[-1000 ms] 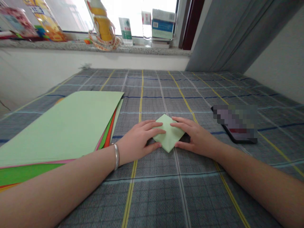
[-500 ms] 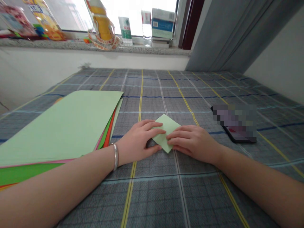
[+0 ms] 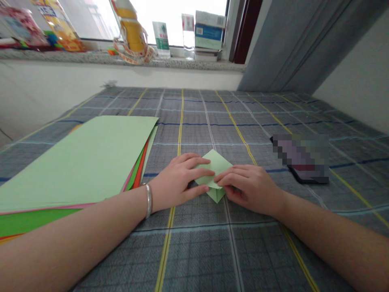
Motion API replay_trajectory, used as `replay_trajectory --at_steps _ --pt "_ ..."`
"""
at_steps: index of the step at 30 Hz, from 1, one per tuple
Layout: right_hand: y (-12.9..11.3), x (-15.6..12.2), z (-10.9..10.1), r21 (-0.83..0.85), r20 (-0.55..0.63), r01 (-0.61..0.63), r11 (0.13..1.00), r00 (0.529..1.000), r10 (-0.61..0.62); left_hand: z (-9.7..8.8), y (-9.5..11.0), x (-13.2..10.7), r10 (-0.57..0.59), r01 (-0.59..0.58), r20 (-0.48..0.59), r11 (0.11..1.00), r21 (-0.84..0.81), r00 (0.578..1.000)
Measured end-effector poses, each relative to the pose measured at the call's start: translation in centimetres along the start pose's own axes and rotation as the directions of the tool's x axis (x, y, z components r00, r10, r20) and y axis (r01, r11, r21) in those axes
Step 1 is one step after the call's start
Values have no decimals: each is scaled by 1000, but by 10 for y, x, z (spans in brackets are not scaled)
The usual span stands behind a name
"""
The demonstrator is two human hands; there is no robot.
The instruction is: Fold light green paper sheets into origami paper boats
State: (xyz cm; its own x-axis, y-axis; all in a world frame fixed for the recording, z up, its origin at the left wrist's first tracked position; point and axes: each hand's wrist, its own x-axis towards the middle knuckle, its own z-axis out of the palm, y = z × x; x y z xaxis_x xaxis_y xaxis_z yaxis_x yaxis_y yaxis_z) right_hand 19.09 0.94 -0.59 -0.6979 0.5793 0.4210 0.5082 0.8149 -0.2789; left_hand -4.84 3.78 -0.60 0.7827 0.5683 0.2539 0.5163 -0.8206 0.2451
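A small folded piece of light green paper lies on the grey checked cloth in the middle of the view. My left hand rests on its left side, fingers laid over the paper and thumb against its near edge. My right hand covers its right side, with the fingertips pinching a flap near the centre and lifting it slightly off the lower layer. The two hands nearly touch over the paper. A silver bangle sits on my left wrist.
A stack of coloured paper sheets, light green on top, lies to the left. A phone lies to the right on the cloth. The windowsill at the back holds bottles, boxes and packets. A grey curtain hangs at the back right.
My right hand has slid left over the paper and folded its right part inward, so a flap now stands raised. My left hand has stayed in place.
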Motion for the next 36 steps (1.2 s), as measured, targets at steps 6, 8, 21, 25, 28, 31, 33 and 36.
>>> replay_trajectory --at_steps 6,8,21,25,28,31,33,36 --pt "0 0 2 109 -21 -263 959 964 267 -1 2 1 47 -45 -26 997 60 999" --pt "1 -1 3 134 -9 -309 942 950 313 -2 3 1 42 -40 -35 998 55 998" --pt "3 2 5 154 10 -286 946 958 288 -1 5 1 89 -85 -64 995 58 994" --pt "0 2 6 192 23 -291 937 956 292 1 6 2 42 -46 -70 997 -54 997" --pt "2 3 8 177 37 -314 933 949 312 3 5 3 -10 -1 -72 990 -143 997" --pt "5 2 9 119 34 -309 944 951 307 3 5 3 -25 13 -67 985 -172 997" --pt "5 2 9 80 19 -249 965 968 249 2 6 3 -36 25 -60 985 -171 998" --pt "3 1 8 48 12 -178 983 984 178 1 9 2 -32 22 -56 986 -165 998"
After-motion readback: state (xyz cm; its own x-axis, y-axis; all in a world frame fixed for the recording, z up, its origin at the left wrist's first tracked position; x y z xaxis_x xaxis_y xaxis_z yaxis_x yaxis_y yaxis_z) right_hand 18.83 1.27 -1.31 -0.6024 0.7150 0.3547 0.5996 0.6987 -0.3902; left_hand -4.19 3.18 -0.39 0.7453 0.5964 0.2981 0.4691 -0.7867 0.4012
